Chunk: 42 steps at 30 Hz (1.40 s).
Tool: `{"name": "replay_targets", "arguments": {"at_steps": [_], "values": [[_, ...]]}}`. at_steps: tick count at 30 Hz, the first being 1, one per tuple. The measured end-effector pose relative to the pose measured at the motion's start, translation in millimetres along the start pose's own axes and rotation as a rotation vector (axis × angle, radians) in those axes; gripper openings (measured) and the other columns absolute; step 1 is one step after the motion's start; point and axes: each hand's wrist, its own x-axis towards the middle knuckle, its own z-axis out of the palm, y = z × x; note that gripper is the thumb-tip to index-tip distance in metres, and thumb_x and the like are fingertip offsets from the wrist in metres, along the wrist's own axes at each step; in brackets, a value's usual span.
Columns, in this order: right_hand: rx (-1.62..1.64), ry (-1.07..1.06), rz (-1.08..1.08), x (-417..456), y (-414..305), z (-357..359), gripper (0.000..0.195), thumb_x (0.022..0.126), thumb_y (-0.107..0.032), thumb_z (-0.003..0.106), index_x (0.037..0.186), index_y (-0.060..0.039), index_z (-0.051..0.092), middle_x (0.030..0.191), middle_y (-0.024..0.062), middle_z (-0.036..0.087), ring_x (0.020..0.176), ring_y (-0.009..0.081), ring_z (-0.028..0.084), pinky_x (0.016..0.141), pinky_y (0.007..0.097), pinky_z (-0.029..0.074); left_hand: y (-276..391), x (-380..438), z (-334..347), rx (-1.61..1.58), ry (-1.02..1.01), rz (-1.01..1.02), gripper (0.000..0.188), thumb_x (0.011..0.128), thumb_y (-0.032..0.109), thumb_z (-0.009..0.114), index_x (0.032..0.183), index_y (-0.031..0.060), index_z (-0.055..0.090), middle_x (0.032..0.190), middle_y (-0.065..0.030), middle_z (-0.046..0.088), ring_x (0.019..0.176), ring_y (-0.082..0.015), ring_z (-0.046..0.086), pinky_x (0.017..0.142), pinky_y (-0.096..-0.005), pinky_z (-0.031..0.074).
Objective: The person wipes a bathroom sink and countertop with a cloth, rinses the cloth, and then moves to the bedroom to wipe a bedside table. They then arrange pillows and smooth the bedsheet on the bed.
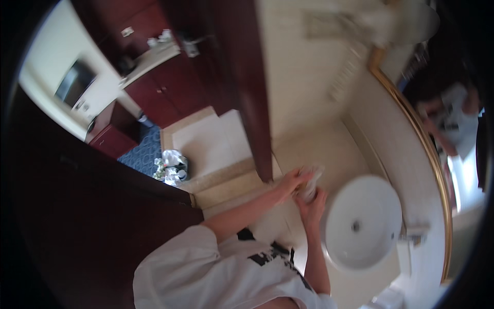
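Both hands meet in front of my body, just left of a white oval washbasin [349, 247]. Between them is a small whitish item [308, 191] with a crumpled, translucent-looking upper end. Blur keeps me from telling what it is. My left hand [290, 184] grips it from the left, fingers laid over its upper part. My right hand [313, 206] holds its lower part from below. Fingers cover much of it. The basin has a round drain [356, 226], and a metal tap [417, 236] stands at its right side.
A gold-framed mirror [422, 131] lines the right wall. Ahead is the edge of a dark wooden door [251, 116]. Past the doorway, a bin with white plastic bags [172, 158] sits on the floor near blue carpet [141, 156], and red-brown cabinets [166, 90] stand beyond.
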Motion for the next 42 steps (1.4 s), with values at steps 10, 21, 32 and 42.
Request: {"name": "replay_targets", "arguments": {"at_steps": [10, 21, 32, 42], "values": [[0.509, -0.800, 0.179, 15.0, -155.2, 276.2, 0.050, 0.097, -0.035, 0.045, 0.131, 0.0014, 0.045, 0.130, 0.0134, 0.051, 0.120, 0.0235, 0.047, 0.101, 0.0327, 0.034, 122.5, -92.9, -296.9, -0.049, 0.504, 0.560, 0.037, 0.085, 0.017, 0.066, 0.116, -0.0019, 0.060, 0.101, -0.0059, 0.064, 0.090, -0.0109, 0.058, 0.078, -0.0238, 0.049], [1.052, -0.422, 0.100, 126.2, -273.4, 413.6, 0.043, 0.098, -0.030, 0.045, 0.127, 0.0015, 0.046, 0.118, 0.0121, 0.055, 0.107, 0.0207, 0.055, 0.092, 0.0345, 0.043, 152.1, -139.5, -420.1, 0.341, 0.626, 0.453, 0.072, 0.078, 0.004, 0.067, 0.143, 0.0107, 0.037, 0.131, -0.0092, 0.052, 0.109, -0.0155, 0.053, 0.086, -0.0284, 0.047], [0.398, -0.678, -0.655, 177.7, -306.0, 471.3, 0.023, 0.090, -0.011, 0.051, 0.107, 0.0030, 0.058, 0.103, 0.0160, 0.058, 0.094, 0.0267, 0.056, 0.083, 0.0382, 0.044, 261.4, -28.7, -486.7, 0.283, 0.364, 0.648, 0.057, 0.083, 0.011, 0.069, 0.134, 0.0062, 0.044, 0.105, -0.0058, 0.062, 0.097, -0.0128, 0.056, 0.086, -0.0290, 0.047], [0.728, -0.990, -0.057, 265.3, -308.4, 550.5, 0.060, 0.078, -0.054, 0.070, 0.099, 0.0009, 0.058, 0.086, 0.0026, 0.059, 0.079, 0.0079, 0.053, 0.071, 0.0234, 0.044, 318.6, 17.9, -555.2, 0.050, 0.290, 0.370, 0.033, 0.082, 0.017, 0.066, 0.111, 0.0039, 0.063, 0.082, 0.0019, 0.060, 0.067, -0.0059, 0.048, 0.060, -0.0241, 0.039]]}}
